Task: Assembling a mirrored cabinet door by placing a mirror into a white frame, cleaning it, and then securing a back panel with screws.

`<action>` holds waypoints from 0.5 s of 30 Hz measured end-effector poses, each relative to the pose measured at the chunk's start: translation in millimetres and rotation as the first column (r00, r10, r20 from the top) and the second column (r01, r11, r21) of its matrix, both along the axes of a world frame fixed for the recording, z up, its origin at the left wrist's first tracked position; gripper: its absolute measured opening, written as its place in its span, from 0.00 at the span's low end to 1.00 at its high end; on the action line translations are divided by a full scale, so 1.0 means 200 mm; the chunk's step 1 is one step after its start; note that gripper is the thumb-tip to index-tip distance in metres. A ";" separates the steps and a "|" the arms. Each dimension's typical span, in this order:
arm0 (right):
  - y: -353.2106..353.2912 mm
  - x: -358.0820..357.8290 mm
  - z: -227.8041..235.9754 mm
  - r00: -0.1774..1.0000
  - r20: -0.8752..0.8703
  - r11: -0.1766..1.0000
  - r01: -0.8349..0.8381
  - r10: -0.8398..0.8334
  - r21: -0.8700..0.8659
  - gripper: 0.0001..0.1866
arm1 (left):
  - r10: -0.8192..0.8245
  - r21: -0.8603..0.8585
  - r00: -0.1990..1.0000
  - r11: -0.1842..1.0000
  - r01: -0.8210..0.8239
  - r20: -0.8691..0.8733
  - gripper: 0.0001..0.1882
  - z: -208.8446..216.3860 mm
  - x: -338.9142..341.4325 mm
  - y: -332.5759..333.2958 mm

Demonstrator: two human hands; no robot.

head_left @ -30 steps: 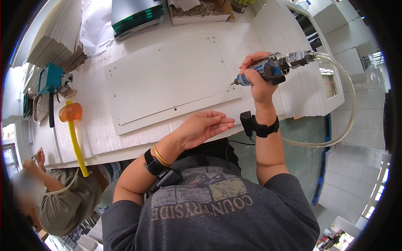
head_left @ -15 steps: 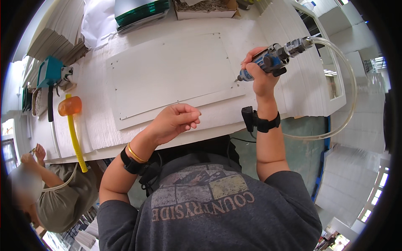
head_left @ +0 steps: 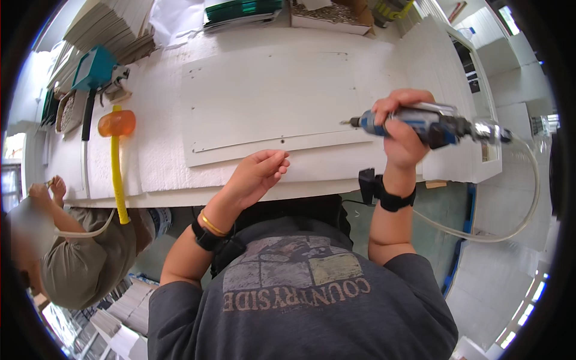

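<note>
My right hand (head_left: 407,132) is wrapped round a blue and grey air screwdriver (head_left: 429,123), held above the right end of a flat white panel (head_left: 270,102). The tool's bit points left, over the panel. A clear hose (head_left: 536,180) runs from its back end. Small screws or screw holes dot the panel along its edges, and one dark spot (head_left: 282,141) stands out near the front edge. My left hand (head_left: 259,174) hovers by that front edge with thumb and fingers pinched together; whatever is in them, if anything, is hidden.
On the left lie an orange-headed mallet (head_left: 117,123) with a yellow handle and a teal tool (head_left: 94,67). Along the back are a stack of green-edged sheets (head_left: 243,13) and a cardboard box of small metal pieces (head_left: 330,17). A co-worker (head_left: 90,258) is at the left.
My right hand has lifted the screwdriver away from the panel's right corner and swung it to point left. The left hand stays pinched. The whole view has shifted somewhat.
</note>
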State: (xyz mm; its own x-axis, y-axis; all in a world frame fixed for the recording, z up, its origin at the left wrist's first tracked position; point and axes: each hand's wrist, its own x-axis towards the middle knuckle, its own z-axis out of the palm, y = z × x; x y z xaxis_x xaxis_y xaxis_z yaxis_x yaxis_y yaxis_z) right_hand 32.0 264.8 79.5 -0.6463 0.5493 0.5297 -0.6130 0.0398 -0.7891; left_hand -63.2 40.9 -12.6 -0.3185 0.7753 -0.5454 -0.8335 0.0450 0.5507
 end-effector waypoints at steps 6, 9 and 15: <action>-0.25 -0.02 0.03 0.947 -0.078 0.945 -0.318 0.312 -0.076 0.17 | 0.012 0.158 0.993 0.987 -0.030 0.117 0.12 -0.02 -0.02 0.01; -0.30 -0.05 0.02 0.944 -0.089 0.941 -0.326 0.318 -0.094 0.17 | 0.010 0.171 0.990 0.985 -0.034 0.138 0.11 0.00 -0.02 0.00; -0.34 -0.06 0.01 0.953 -0.073 0.950 -0.301 0.295 -0.088 0.17 | -0.012 0.172 0.989 0.985 -0.013 0.145 0.11 0.00 -0.02 -0.02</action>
